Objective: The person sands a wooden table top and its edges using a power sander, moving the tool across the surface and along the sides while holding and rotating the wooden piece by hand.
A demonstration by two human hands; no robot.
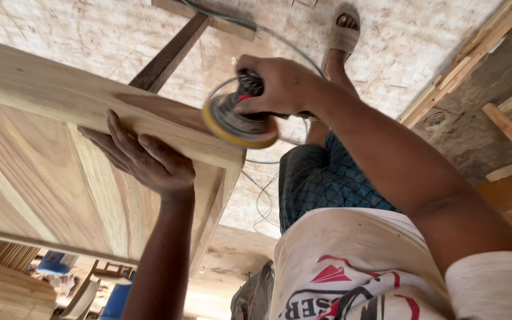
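the sander (236,121) is being clasped in the right hand (280,86), just beside the door (42,154), which is being steadied under the left hand (143,160), its grip spread flat.

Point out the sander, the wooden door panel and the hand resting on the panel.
Sander (238,121), head view: on its yellow disc.
Wooden door panel (37,172), head view: on its grained face.
Left hand (146,160), head view: on its back.

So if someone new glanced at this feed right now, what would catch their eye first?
Probably the round power sander with the yellow-edged disc at centre frame, gripped from above by the right hand and tilted at the corner of the pale panelled wooden door. Next, the left hand lies flat on that door's frame. A sandalled foot stands on the dusty floor at the top.
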